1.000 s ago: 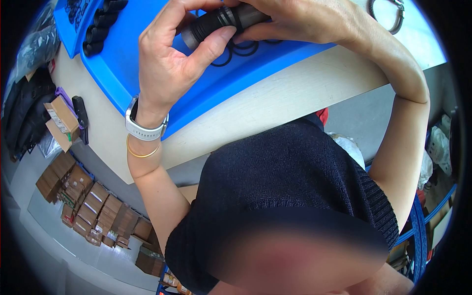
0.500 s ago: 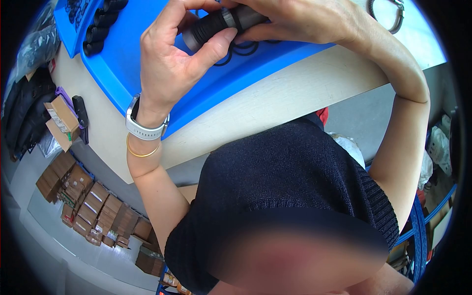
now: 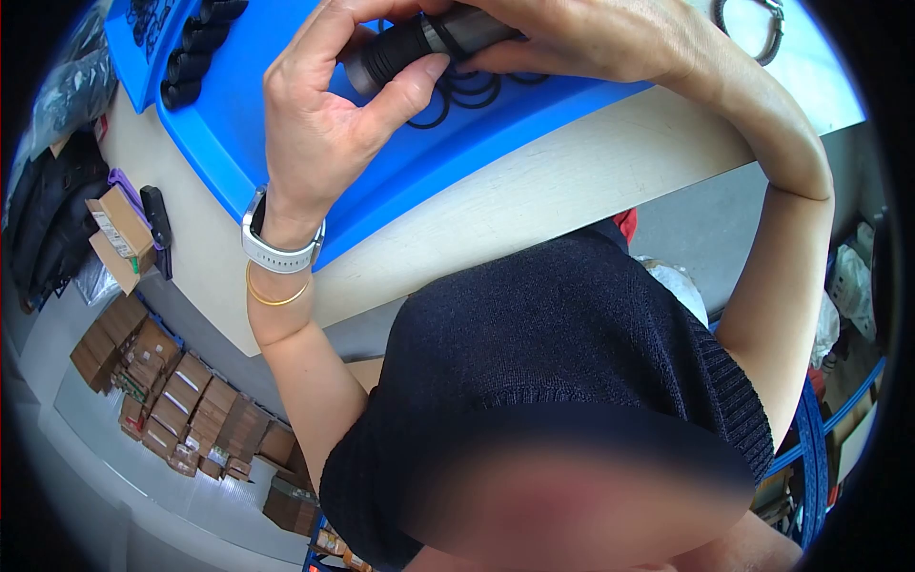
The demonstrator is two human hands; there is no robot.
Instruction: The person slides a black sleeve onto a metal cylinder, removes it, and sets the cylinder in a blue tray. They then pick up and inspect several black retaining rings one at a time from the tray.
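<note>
Head view: right hand (image 3: pixel 591 36) partly covers the cylinder (image 3: pixel 398 52).

stacked brown cartons (image 3: pixel 205 410), small cardboard box (image 3: pixel 122 224)

Left hand (image 3: pixel 324 133) and right hand (image 3: pixel 610 36) hold a dark tube (image 3: pixel 393 53).
From it, the left hand sits at 8 o'clock, the right at 3; black rings (image 3: pixel 474 107) lie at 5 in the blue tray (image 3: pixel 224 143), black cylinders (image 3: pixel 193 65) at 9.

Passable tray floor (image 3: pixel 233 105) separates the left hand (image 3: pixel 322 129) from 4 black cylinders (image 3: pixel 189 65).
</note>
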